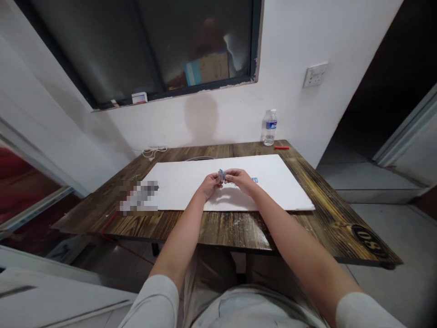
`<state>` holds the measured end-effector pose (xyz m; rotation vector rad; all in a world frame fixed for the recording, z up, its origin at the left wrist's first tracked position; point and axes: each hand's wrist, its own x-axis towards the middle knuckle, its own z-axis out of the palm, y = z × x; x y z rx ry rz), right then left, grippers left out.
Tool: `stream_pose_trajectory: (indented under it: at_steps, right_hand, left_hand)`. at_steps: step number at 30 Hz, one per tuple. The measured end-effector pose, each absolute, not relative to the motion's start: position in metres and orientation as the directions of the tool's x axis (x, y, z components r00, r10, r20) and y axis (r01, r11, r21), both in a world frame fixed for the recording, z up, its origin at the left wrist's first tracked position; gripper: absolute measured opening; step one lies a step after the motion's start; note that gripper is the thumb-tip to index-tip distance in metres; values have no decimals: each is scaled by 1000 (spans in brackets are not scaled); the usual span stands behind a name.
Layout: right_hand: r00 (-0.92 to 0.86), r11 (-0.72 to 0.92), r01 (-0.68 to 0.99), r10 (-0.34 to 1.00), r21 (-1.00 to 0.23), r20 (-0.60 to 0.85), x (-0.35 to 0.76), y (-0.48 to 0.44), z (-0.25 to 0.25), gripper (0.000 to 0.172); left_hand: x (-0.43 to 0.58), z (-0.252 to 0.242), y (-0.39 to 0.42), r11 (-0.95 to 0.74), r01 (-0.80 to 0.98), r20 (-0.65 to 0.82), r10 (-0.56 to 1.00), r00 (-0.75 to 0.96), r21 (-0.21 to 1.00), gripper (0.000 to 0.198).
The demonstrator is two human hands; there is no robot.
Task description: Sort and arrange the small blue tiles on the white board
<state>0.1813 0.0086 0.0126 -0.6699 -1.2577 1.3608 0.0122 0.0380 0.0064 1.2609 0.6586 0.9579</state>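
My left hand and my right hand are together at mid-board, seen from my head camera, their fingertips clamped on a small grey-and-blue bundle. The bundle sits between the two hands, just above a white board, and is too small and crumpled to identify. The board lies flat on a dark, scorched-wood surface. Blue printing marks the board just beside my right hand. A pixelated patch covers part of the surface at the board's left end.

Toward the wall, a plastic water bottle stands upright, near a short red stick lying on the surface. A loose white cable rests by the far left corner, and a red cord trails from the near left edge. A round black number tag is fixed at the near right corner. Above, a wall socket sits to the right of a dark-framed window.
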Motion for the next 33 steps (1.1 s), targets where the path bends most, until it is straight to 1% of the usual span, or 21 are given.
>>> stream_pose_trajectory:
  at_steps: [4, 10, 13, 23, 27, 33]
  right_hand:
    - [-142, 192, -310, 959, -931, 245, 181, 11, 11, 35]
    - [-48, 255, -249, 960, -934, 275, 179, 14, 10, 35]
    - [-35, 270, -222, 958, -937, 284, 179, 12, 11, 36]
    - [-35, 268, -220, 959, -938, 282, 177, 9, 12, 40]
    - [-93, 247, -275, 955, -929, 281, 175, 7, 15, 41]
    - [-75, 237, -376, 956, -896, 284, 178, 10, 14, 36]
  left_hand:
    - [12, 6, 40, 12, -239, 93, 903, 420, 971, 46]
    - [14, 6, 39, 9, -221, 85, 906, 416, 975, 44]
    - [15, 5, 40, 7, -222, 84, 913, 399, 975, 44]
    - [14, 7, 39, 4, -231, 91, 912, 399, 973, 43]
    - [13, 7, 39, 0, -199, 85, 905, 417, 980, 43]
    - [13, 4, 38, 5, -162, 76, 869, 489, 987, 44]
